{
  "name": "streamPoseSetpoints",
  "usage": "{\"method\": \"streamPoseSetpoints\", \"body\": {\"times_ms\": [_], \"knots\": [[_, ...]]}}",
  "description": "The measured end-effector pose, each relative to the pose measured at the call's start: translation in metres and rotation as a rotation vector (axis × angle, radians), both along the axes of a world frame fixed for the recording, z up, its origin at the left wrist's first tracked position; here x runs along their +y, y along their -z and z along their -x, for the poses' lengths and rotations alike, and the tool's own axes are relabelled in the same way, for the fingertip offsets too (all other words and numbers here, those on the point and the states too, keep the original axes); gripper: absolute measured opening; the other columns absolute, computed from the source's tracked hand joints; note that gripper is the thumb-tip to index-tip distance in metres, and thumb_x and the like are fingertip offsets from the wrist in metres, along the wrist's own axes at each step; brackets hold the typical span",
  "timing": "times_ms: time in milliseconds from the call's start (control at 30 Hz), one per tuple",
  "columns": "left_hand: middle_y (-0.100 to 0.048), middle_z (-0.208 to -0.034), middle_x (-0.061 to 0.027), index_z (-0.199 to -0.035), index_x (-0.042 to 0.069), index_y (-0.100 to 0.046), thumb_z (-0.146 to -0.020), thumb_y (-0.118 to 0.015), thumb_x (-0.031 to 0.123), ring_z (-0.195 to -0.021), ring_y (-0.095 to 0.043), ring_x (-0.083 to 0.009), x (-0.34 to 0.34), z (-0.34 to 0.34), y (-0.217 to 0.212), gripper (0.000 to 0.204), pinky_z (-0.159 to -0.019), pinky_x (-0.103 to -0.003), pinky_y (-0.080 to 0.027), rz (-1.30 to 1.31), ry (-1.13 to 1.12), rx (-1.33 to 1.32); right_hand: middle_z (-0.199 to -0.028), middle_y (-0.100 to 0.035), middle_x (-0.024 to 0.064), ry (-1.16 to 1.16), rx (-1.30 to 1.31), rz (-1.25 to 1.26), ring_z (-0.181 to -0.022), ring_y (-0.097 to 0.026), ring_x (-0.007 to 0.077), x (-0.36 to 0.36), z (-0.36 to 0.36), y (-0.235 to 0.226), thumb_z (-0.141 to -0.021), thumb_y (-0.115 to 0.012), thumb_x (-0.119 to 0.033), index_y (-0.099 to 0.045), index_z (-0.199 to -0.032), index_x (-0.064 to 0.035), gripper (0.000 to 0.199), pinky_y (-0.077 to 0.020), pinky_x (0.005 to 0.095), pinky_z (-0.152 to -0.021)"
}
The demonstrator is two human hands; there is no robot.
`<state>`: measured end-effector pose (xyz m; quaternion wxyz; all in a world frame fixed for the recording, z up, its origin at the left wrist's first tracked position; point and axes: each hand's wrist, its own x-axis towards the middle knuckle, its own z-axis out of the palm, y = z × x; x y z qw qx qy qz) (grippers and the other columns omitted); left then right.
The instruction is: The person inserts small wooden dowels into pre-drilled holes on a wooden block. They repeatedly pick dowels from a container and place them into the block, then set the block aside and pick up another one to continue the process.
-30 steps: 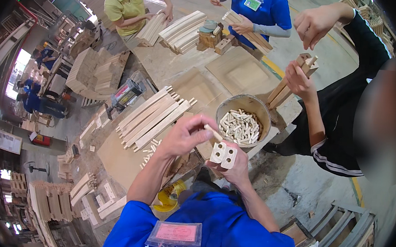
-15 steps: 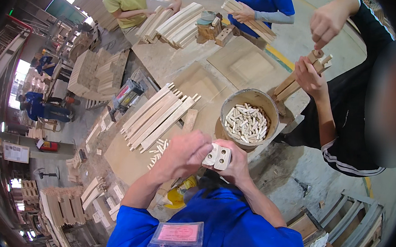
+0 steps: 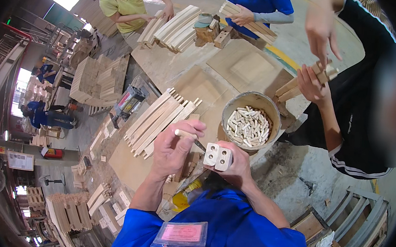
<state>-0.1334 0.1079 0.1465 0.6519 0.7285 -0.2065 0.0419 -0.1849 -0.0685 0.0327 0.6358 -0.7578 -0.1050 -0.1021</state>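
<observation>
My right hand (image 3: 237, 164) is wrapped round two pale wooden bars (image 3: 217, 157), side by side, their drilled end faces turned up and showing round holes. Just left of them is my left hand (image 3: 173, 147), closed on a slim tool (image 3: 185, 134) with a pale, wood-coloured handle. A thin dark shaft slants from these fingers toward the drilled ends; whether it touches them I cannot tell. Beyond my right hand stands a round bucket (image 3: 225, 115) of short wooden dowels (image 3: 248, 125). Wooden slats (image 3: 160, 120) with pegged ends lie beyond my left hand.
At right, a co-worker's hands (image 3: 315, 82) work on upright wooden bars. Across the table, a person in blue holds slats (image 3: 256, 27), and another in yellow touches a stack of slats (image 3: 178, 27). A yellow object (image 3: 186, 197) is by my waist. Metal racks (image 3: 356, 226) stand lower right.
My left hand has drawn back left from the bar ends, bringing the pale handle and dark shaft into sight. The co-worker's upper hand at right has moved down toward their bars.
</observation>
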Motion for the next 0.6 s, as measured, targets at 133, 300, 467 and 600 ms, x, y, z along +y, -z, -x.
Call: {"method": "streamPoseSetpoints", "body": {"times_ms": [133,300,467,600], "knots": [[-0.067,-0.086,-0.0092,-0.112,0.001,-0.068,-0.095,-0.068,0.004,-0.077,-0.065,-0.0186,0.028,0.001,-0.009,0.017,-0.072,-0.031,-0.052,-0.359,0.064,-0.013,-0.108,-0.074,0.0103,0.01,-0.024,-0.001,-0.092,-0.074,0.0243,0.003,0.002,0.002,-0.065,-0.099,-0.026,-0.064,-0.119,-0.0081,0.067,-0.0597,0.0361,-0.081],[-0.062,-0.08,-0.0108,-0.108,0.002,-0.072,-0.091,-0.07,0.005,-0.071,-0.062,-0.0248,0.023,0.011,-0.029,0.017,-0.065,-0.035,-0.049,-0.584,0.105,-0.09,-0.1,-0.074,0.0122,0.014,-0.001,-0.047,-0.089,-0.075,0.0301,0.008,0.005,0.0,-0.068,-0.095,-0.027,-0.066,-0.117,-0.011,0.06,-0.0591,0.0392,-0.077],[-0.062,-0.08,-0.0109,-0.103,0.003,-0.072,-0.092,-0.069,0.006,-0.071,-0.062,-0.0257,0.027,0.011,-0.037,0.012,-0.065,-0.036,-0.049,-0.634,0.21,-0.047,-0.101,-0.074,0.0134,-0.008,0.011,-0.046,-0.089,-0.074,0.0318,0.007,0.007,-0.005,-0.069,-0.094,-0.025,-0.065,-0.118,-0.011,0.058,-0.0589,0.0396,-0.078],[-0.061,-0.079,-0.0113,-0.099,0.004,-0.069,-0.091,-0.068,0.007,-0.071,-0.062,-0.0271,0.021,0.011,-0.042,0.008,-0.065,-0.038,-0.05,-0.711,0.215,-0.086,-0.1,-0.074,0.0132,-0.008,-0.05,-0.057,-0.089,-0.073,0.033,0.01,0.006,-0.001,-0.071,-0.092,-0.023,-0.065,-0.118,-0.0101,0.055,-0.0586,0.041,-0.078]]}}
